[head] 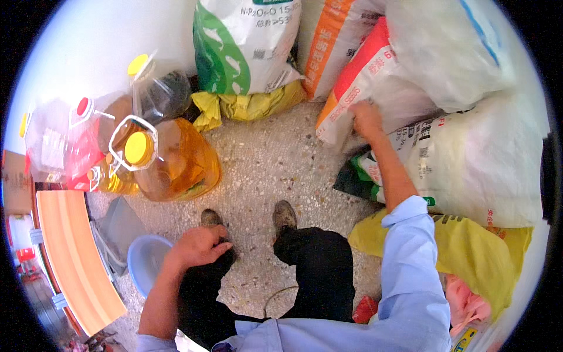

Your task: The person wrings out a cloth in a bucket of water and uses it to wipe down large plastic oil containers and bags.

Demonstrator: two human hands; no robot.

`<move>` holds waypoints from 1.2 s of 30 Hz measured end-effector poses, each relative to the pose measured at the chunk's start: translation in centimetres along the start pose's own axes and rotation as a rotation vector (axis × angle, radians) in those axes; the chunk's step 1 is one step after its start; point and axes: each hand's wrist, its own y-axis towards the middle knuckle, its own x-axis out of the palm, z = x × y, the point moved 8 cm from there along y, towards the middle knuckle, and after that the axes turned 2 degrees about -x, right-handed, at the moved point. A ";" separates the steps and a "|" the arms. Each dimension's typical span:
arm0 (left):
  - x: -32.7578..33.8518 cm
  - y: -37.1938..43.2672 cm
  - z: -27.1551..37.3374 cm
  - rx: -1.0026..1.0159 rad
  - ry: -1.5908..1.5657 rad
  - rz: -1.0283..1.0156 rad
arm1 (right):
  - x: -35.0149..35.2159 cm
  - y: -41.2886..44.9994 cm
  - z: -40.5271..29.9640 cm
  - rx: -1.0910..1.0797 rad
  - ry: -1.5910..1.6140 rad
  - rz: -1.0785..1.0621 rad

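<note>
My right hand (368, 119) reaches forward to a white woven sack with red and orange bands (358, 81). Its fingers are curled on the sack's side, and the fingertips are partly hidden. The sack leans among other filled sacks, its lower end near the floor. My left hand (202, 246) hangs over my left knee with nothing in it, thumb and fingers a little apart. Ahead of that hand stands a large clear jug of amber liquid (189, 163) with a yellow cap. A light blue plastic basin (147, 259) sits to the hand's left, partly covered by my forearm.
A white and green sack (250, 48) stands ahead on a yellow sack (264, 103). Large white sacks (484, 163) and a yellow sack (466, 246) line the right. More clear jugs (158, 92) and a wooden board (79, 255) are at left, on or above the speckled floor (272, 154).
</note>
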 end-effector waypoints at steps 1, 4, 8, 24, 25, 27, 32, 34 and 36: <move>0.0 0.2 0.3 0.005 -0.007 0.004 | -0.5 0.4 0.3 -0.065 -0.007 0.065; -0.3 0.5 0.8 0.017 -0.029 0.016 | -6.0 5.4 -1.3 -0.066 -0.071 0.147; -1.2 -0.7 1.5 0.009 -0.061 0.028 | -12.3 12.0 -1.9 -0.133 -0.234 0.390; -1.3 -0.7 1.4 -0.019 -0.090 -0.029 | 21.3 -6.3 -7.4 0.124 -0.019 -0.714; -1.4 -1.0 1.3 -0.013 -0.088 -0.023 | 20.6 -6.5 -7.9 0.139 0.039 -0.648; -1.1 -0.9 1.4 0.030 -0.089 0.003 | 17.5 -6.2 -6.4 0.178 0.125 -0.509; -0.5 -0.4 1.9 0.060 -0.050 -0.026 | 4.3 2.5 0.1 -0.063 0.032 0.030; -0.4 -1.0 1.3 0.017 -0.057 -0.041 | -1.6 7.1 -2.8 -0.057 -0.168 0.066; -0.3 -0.8 1.5 0.038 -0.074 -0.042 | -5.7 8.7 -1.5 -0.209 -0.264 0.343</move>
